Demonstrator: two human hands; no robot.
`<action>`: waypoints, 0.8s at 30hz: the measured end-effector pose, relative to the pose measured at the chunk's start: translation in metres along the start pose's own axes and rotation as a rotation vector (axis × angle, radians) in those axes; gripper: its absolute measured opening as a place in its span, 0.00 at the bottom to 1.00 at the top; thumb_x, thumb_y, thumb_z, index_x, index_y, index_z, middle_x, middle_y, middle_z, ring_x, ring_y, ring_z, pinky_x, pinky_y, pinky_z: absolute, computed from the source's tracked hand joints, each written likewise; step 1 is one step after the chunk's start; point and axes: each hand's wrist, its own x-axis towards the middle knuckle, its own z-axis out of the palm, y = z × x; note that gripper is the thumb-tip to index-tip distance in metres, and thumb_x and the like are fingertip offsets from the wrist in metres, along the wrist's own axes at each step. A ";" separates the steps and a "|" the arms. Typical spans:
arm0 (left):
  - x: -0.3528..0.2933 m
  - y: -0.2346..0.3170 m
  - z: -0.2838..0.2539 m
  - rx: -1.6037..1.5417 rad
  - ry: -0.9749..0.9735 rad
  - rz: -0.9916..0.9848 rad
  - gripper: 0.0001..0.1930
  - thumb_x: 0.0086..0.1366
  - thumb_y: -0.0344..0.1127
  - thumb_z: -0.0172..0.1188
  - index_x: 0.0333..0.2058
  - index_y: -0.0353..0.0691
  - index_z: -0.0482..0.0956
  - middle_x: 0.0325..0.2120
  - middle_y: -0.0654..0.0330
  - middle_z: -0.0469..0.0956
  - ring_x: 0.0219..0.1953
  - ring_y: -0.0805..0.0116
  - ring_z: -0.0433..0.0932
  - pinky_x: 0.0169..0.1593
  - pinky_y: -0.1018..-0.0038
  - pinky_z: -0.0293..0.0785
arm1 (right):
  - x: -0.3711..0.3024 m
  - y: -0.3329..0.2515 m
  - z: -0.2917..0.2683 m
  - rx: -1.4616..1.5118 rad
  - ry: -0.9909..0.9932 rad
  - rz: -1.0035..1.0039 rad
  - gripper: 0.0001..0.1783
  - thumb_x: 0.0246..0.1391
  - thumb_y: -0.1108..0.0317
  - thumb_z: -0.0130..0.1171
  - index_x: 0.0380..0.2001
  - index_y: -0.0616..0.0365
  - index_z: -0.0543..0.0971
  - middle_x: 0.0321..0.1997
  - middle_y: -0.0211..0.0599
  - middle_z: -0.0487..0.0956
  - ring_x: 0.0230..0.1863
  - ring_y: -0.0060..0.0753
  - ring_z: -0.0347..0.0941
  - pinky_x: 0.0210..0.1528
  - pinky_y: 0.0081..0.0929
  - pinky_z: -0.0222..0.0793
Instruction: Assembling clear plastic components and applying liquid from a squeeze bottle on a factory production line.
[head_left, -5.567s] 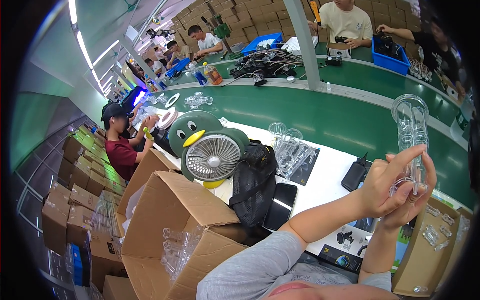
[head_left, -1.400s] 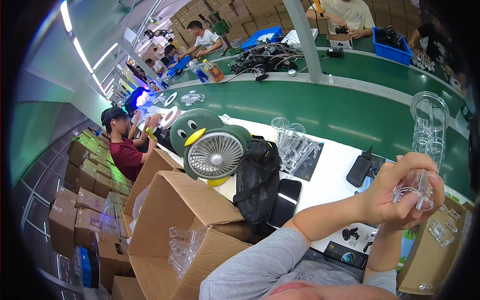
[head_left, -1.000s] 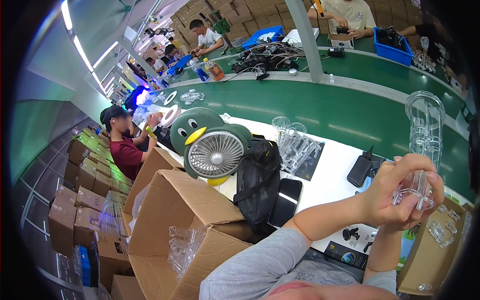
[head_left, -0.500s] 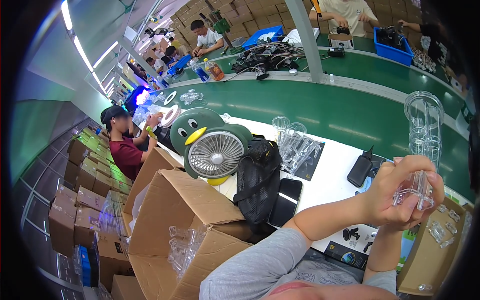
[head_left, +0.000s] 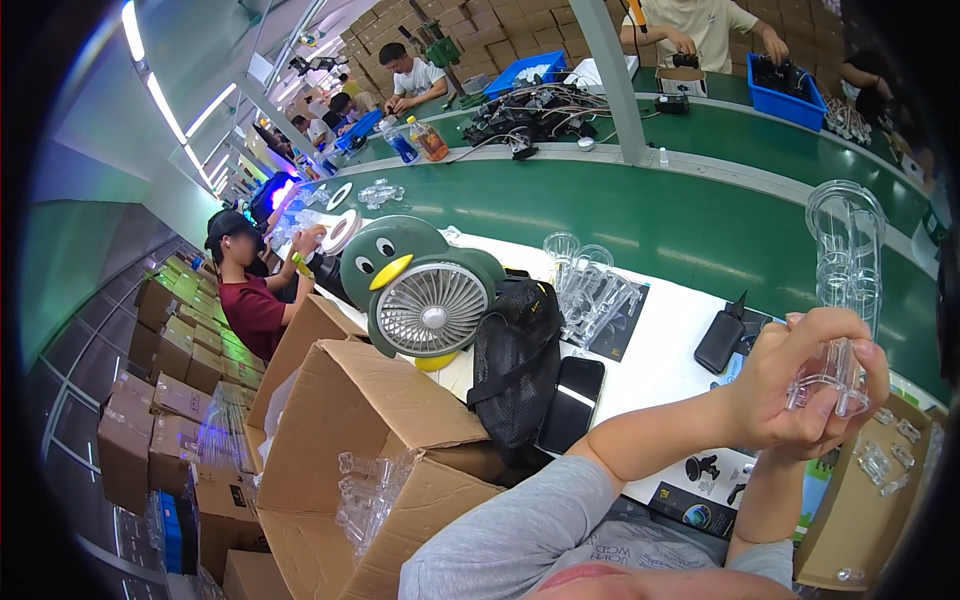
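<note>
Up at the right, a clear plastic assembly [head_left: 848,262] stands upright, with a rounded loop at its top and tubes below. My left hand [head_left: 772,372] reaches across from the left and is closed around its lower part. Close against it, my right hand [head_left: 815,435] is closed on the same piece from below; the hands overlap and partly hide each other's fingers. Under my wrists lies a white work surface [head_left: 660,345]. A black squeeze bottle [head_left: 720,338] with a pointed nozzle rests left of my hands. More clear plastic assemblies [head_left: 595,295] stand farther left.
An open cardboard box [head_left: 330,425] with clear parts sits at the lower left. Near it are a green penguin-shaped fan [head_left: 425,285], a black mesh bag [head_left: 515,360] and a phone [head_left: 570,405]. A shallow carton [head_left: 835,530] holds small clear pieces. Beyond runs a green conveyor [head_left: 680,240].
My hands and the clear assembly shift only very slightly. Across the conveyor, a co-worker's hand has moved over to the blue bin.
</note>
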 end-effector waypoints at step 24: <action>-0.001 -0.001 -0.003 0.008 -0.034 -0.029 0.23 0.58 0.45 0.47 0.43 0.29 0.64 0.30 0.51 0.73 0.25 0.63 0.77 0.29 0.73 0.74 | 0.010 0.000 0.028 0.058 0.338 -0.074 0.18 0.44 0.62 0.45 0.35 0.66 0.64 0.29 0.39 0.63 0.22 0.32 0.61 0.25 0.22 0.62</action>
